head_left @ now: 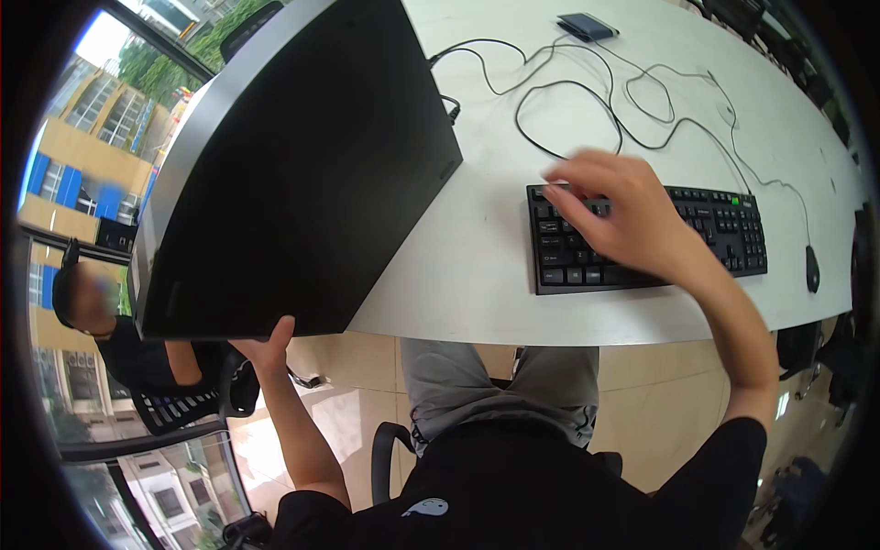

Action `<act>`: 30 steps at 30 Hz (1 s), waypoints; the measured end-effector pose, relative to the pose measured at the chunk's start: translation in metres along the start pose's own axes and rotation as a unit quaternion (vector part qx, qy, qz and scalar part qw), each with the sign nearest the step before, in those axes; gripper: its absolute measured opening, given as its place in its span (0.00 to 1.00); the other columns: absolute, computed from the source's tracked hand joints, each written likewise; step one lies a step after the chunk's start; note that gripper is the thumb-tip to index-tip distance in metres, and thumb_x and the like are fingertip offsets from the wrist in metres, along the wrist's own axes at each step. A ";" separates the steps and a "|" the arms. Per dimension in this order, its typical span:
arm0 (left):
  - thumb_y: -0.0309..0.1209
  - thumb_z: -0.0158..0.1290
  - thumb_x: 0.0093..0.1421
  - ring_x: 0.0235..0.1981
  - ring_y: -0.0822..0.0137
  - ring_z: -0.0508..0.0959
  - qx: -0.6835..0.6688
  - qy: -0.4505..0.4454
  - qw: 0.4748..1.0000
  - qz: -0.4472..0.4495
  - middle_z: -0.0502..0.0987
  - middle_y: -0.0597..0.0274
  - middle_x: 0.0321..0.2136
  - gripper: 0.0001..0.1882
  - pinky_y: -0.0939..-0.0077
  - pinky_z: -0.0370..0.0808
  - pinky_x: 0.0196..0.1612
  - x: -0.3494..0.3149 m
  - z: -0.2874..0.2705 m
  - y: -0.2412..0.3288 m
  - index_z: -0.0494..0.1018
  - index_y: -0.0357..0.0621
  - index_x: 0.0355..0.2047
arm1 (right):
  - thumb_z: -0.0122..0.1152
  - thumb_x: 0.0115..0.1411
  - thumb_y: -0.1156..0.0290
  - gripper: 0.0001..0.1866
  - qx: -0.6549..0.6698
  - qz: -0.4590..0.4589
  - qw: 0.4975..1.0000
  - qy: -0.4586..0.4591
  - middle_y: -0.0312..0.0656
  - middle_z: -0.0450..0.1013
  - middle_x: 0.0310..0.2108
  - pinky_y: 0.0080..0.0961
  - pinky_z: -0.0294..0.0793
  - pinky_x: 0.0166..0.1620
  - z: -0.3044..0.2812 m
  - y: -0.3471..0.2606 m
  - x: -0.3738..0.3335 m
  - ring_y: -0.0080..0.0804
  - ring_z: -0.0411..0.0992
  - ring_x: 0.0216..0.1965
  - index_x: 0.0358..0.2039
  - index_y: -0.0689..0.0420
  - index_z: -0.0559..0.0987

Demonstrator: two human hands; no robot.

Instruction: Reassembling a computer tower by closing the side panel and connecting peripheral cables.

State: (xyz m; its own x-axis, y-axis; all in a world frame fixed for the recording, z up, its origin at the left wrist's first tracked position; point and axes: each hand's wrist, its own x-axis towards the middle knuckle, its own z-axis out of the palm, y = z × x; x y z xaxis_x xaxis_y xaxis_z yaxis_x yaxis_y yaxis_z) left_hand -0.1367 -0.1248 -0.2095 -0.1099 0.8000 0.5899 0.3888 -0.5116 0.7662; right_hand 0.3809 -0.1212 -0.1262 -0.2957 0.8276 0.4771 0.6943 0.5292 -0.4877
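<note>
A black desktop computer tower (302, 174) takes up the left side of the table, its broad side panel facing me and its near end at the table's front edge. My left hand (266, 348) grips its near lower corner, the thumb against the panel and the other fingers hidden behind or under it. To the right lies a black keyboard (724, 234). My right hand (628, 211) is over the keyboard's left half, thumb and fingers apart, a little blurred, with nothing visible in it. Whether it touches the keys I cannot tell.
Black cables (522, 105) loop across the white table (458, 284) behind the keyboard. A wired mouse (812, 269) lies at the right, and a small dark blue flat item (588, 27) at the back. A person (137, 362) sits beyond the tower at the left, near windows.
</note>
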 end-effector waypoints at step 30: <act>0.60 0.40 0.79 0.79 0.45 0.57 0.489 -0.360 0.791 0.074 0.58 0.39 0.77 0.45 0.56 0.53 0.80 0.219 0.147 0.251 0.54 0.32 0.78 | 0.65 0.55 0.80 0.25 -0.093 -0.089 0.931 -0.341 0.34 0.86 0.42 0.35 0.83 0.46 0.084 0.100 0.186 0.38 0.83 0.45 0.52 0.43 0.90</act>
State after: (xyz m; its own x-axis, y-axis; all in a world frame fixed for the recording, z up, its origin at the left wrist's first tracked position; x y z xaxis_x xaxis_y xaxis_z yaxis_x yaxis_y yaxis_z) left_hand 0.0711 -0.0317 0.0744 0.4165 0.9050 0.0867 0.9087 -0.4115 -0.0695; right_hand 0.3408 0.1017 -0.1475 -0.7212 0.6894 -0.0680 0.6769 0.6805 -0.2807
